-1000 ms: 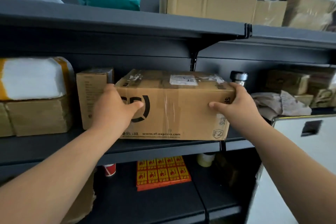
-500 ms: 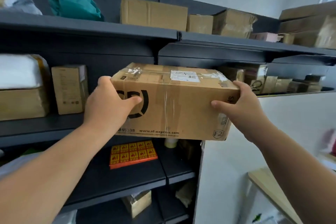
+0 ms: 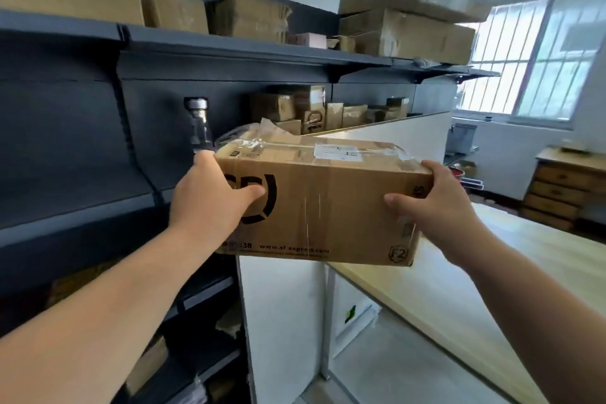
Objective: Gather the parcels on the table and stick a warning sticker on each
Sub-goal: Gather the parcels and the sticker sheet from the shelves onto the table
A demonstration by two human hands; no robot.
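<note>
You hold one cardboard parcel in mid-air with both hands. Your left hand grips the left end, thumb pressed on the printed front face, fingers wrapped round behind. Your right hand grips the right end the same way, thumb on the front.

The parcel hangs slightly tilted in front of the dark shelf unit, just beside a glass bottle. It is near the end of the wooden table and not touching it.

Progress looks early. This parcel is not set down yet. It has a white shipping label on top and no warning sticker on the faces in view. No sticker sheet is visible. More boxes sit on the shelves, and you can't tell which ones count. What's left: land this one on the table, gather the others, sticker each.
</note>
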